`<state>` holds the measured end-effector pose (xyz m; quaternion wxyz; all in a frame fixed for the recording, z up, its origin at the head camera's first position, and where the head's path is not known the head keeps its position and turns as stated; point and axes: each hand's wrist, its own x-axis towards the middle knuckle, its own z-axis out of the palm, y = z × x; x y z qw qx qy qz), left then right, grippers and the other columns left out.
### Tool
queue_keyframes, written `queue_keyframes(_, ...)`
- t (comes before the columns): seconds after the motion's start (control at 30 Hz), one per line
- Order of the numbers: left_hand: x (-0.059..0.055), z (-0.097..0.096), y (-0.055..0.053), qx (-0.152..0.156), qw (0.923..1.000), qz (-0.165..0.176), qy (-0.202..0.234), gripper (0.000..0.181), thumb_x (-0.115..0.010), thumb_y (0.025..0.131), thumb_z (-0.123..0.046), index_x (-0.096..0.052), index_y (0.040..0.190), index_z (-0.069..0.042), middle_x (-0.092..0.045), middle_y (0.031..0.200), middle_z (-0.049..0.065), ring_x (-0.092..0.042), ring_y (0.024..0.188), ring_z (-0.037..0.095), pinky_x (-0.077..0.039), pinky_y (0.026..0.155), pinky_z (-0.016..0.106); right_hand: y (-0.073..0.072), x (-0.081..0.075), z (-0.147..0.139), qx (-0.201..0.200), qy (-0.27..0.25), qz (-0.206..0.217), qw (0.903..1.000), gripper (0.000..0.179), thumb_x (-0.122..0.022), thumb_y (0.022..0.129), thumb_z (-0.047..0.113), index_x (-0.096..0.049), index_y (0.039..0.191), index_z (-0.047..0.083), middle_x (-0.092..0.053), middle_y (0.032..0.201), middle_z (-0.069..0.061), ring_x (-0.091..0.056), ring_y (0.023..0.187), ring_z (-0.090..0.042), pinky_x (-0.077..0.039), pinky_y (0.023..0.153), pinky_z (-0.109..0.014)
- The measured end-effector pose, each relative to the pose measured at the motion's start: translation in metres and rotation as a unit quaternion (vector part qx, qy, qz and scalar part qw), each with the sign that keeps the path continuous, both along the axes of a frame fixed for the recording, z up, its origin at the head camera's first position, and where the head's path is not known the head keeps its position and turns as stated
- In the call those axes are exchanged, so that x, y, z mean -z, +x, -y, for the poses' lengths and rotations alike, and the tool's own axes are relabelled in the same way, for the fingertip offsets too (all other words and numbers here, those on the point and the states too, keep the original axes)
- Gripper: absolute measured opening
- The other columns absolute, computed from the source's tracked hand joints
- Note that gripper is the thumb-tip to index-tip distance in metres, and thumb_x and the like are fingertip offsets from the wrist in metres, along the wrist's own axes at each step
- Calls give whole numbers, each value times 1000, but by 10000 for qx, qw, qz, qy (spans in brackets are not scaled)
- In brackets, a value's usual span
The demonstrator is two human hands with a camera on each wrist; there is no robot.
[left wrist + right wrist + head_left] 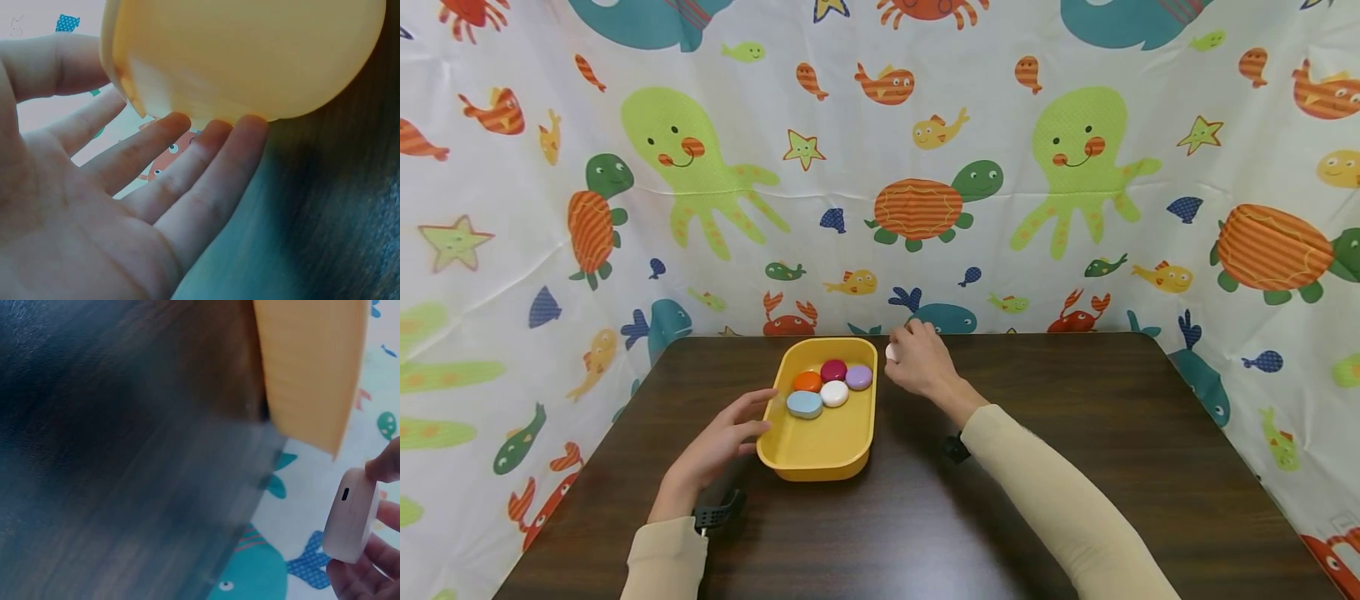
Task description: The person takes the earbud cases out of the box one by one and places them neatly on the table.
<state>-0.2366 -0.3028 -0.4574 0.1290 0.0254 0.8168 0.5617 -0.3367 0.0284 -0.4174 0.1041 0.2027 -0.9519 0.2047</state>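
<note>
A yellow plastic bin [822, 446] stands on the dark wooden table, left of centre. Inside it lie an orange case [807, 382], a dark pink case [833, 371], a lilac case [859, 377], a white case [834, 393] and a light blue case [805, 405], grouped toward the far end. My left hand [722, 442] has its extended fingertips at the bin's left wall. Beyond the bin's far right side, my right hand [921, 358] pinches a pale earbud case [351, 515] between thumb and fingers. A small dark port slot shows on that case.
Dark wooden table surface [1075, 467] stretches to the right of the bin. Behind and beside it hangs a white curtain [850, 183] printed with sea animals. Black bands [718, 510] sit around my wrists.
</note>
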Motion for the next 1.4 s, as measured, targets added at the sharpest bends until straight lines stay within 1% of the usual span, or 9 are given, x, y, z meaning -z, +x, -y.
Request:
queue_keyframes(0.17,1,0,1,-11,10000,-14,-3,62,-58,103,-26,-31,158,-16,-23,164,19,-38,141,44,-45,108,55,-4,9,-1,64,261,145,9995,37,-70,91,28,-67,121,8,-60,118,-12,-52,104,-28,-51,93,-42)
queue_keyframes(0.3,1,0,3,-30,10000,-7,12,61,-57,103,-25,-31,158,-15,-23,164,20,-38,141,44,-44,108,55,-7,17,-2,160,434,407,9981,38,-69,91,29,-67,123,8,-60,119,-12,-52,105,-28,-52,94,-41)
queue_keyframes(0.47,2,-1,4,-16,10000,4,48,60,-56,104,-23,-31,158,-14,-24,163,21,-38,140,44,-45,107,54,-9,23,-3,267,470,702,9961,39,-70,90,28,-66,124,9,-58,119,-11,-50,106,-26,-52,95,-40)
queue_keyframes(0.57,2,-1,4,-6,10000,-3,62,60,-56,104,-22,-31,157,-14,-24,163,22,-39,140,45,-46,107,54,-10,27,-4,305,513,800,9950,41,-71,89,28,-66,124,8,-58,119,-12,-50,106,-26,-52,96,-40)
queue_keyframes(0.77,2,-2,5,-26,10000,-8,87,60,-56,103,-23,-31,158,-14,-25,163,21,-40,140,44,-46,107,53,-11,35,-7,305,636,905,9934,43,-72,88,28,-65,125,8,-58,119,-12,-50,107,-26,-52,97,-41)
queue_keyframes(0.9,2,-1,5,-24,9999,-5,107,60,-56,103,-22,-31,157,-14,-25,163,21,-39,140,44,-46,107,54,-12,39,-8,255,650,922,9933,41,-71,88,27,-66,124,7,-58,118,-13,-51,106,-27,-52,95,-41)
queue_keyframes(1.17,1,-2,6,-57,9999,21,114,58,-55,103,-19,-33,157,-13,-24,163,22,-37,141,45,-45,107,57,-14,44,-11,151,556,944,9939,39,-70,89,26,-67,123,7,-58,115,-12,-52,104,-27,-53,91,-43)
queue_keyframes(1.4,1,-3,9,-104,9999,46,68,60,-57,103,-21,-32,157,-14,-23,164,20,-37,141,44,-44,108,56,-14,47,-11,146,548,1211,9910,40,-69,92,27,-66,126,8,-58,120,-13,-51,107,-28,-52,94,-43)
